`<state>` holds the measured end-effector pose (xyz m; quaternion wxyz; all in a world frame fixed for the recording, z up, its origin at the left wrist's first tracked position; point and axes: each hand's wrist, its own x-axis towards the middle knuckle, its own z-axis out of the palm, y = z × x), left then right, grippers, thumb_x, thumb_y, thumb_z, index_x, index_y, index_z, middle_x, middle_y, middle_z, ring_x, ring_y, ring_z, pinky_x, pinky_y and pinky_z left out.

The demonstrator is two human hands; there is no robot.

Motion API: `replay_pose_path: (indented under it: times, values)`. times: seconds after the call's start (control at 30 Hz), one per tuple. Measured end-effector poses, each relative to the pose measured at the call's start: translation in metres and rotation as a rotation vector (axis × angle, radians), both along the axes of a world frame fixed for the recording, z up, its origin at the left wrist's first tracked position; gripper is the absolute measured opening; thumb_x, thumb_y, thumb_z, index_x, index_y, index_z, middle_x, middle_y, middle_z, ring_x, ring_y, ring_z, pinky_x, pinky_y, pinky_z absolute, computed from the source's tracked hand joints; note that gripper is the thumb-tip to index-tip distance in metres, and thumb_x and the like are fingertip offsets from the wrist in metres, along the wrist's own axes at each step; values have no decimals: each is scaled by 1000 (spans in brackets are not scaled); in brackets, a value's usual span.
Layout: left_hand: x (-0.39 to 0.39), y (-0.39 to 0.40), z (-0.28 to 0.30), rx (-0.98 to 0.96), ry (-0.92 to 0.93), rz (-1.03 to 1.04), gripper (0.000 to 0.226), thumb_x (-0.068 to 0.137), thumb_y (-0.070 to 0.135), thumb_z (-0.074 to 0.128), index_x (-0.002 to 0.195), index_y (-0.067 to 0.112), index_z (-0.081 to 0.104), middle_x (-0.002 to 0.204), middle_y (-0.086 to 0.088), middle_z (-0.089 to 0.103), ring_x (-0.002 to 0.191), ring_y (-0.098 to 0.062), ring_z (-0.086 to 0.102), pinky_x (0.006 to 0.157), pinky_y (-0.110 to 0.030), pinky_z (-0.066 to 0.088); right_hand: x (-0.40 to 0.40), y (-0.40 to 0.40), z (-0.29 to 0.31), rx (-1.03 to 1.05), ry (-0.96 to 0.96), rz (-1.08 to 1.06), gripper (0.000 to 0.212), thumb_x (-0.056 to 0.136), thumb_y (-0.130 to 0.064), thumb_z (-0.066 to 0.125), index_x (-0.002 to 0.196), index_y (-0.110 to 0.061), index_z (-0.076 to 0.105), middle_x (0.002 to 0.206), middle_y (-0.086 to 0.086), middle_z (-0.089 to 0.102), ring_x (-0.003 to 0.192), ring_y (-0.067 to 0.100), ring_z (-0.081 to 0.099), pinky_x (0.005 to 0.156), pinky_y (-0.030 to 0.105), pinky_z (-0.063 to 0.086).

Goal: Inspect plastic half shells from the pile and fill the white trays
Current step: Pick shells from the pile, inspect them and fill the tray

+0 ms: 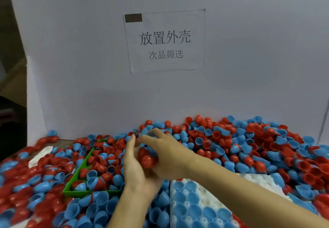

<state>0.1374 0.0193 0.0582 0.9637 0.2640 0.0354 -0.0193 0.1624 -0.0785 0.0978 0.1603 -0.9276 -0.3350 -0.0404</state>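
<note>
A big pile of red and blue plastic half shells [249,147] covers the table. My left hand [134,170] and my right hand [163,154] meet above its middle and together cup a cluster of red shells [146,158], fingers curled round them. A white tray [201,202] with round pockets lies at the bottom centre under my right forearm; several of its pockets hold blue shells [179,197]. A second white tray [40,156] shows partly buried at the left.
A green bin [78,192] filled with red and blue shells sits left of my hands. A white board [71,67] with a printed paper sign [165,40] stands upright behind the pile. Loose shells surround both trays.
</note>
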Motion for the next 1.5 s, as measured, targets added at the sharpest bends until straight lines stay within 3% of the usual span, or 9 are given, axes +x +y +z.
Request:
replay_pose_path:
  times: [0.17,0.27,0.37,0.53,0.83,1.03,1.23,1.33,1.5]
  values:
    - [-2,12,-6,-3,35,73,37,93,55,58,107,27,79,112,-13,75,100,-31,73,76,-43,60,-5,-2,8,40,187,130,90,80,1,60,152,-39,23,156,-15,20,139,21,37,106,40,47]
    - [3,9,-6,-42,29,78,33,94,50,59,102,25,79,112,-13,75,101,-31,74,77,-43,60,-4,-7,10,250,150,131,77,85,-2,56,147,-39,32,152,-15,34,135,5,40,107,26,42]
    - [9,3,-11,-90,45,80,35,94,40,62,116,16,73,113,-14,75,94,-26,75,72,-39,63,1,-13,10,481,144,51,57,92,-2,51,135,-40,46,139,-15,50,110,5,64,87,22,58]
    - [17,1,-16,-85,103,68,27,94,27,64,115,10,69,83,-9,76,62,-17,72,49,-25,55,15,-22,5,510,15,-104,41,93,1,54,106,-38,58,105,-12,63,86,10,68,68,19,58]
    - [21,10,-14,163,81,34,16,92,25,67,95,16,79,84,-7,76,57,-13,69,42,-23,48,27,-19,1,514,-83,-84,22,95,-10,57,102,-27,70,79,-9,67,70,18,64,64,22,56]
    - [21,9,-16,326,42,-30,14,88,26,70,90,19,82,95,-7,76,65,-13,68,46,-24,48,37,-23,14,126,-160,-12,27,92,-11,67,117,-20,73,109,-7,69,81,6,61,73,15,50]
    - [22,9,-17,414,3,-99,24,91,27,67,107,13,78,103,-9,76,77,-16,69,51,-25,51,37,-37,9,153,-241,-74,14,90,-12,71,103,-13,77,88,-5,70,74,9,61,68,15,51]
    - [25,11,-17,388,34,-77,19,90,24,67,101,10,73,86,-7,73,67,-16,68,45,-24,49,36,-58,11,241,-251,-180,12,89,-17,74,97,-9,77,77,-11,67,66,2,59,61,10,46]
    - [25,16,-13,346,69,-25,10,91,20,67,87,11,70,71,-4,69,55,-13,65,40,-22,45,22,-97,15,-50,-59,-179,9,87,-19,75,82,-12,79,66,-8,69,59,2,58,57,11,45]
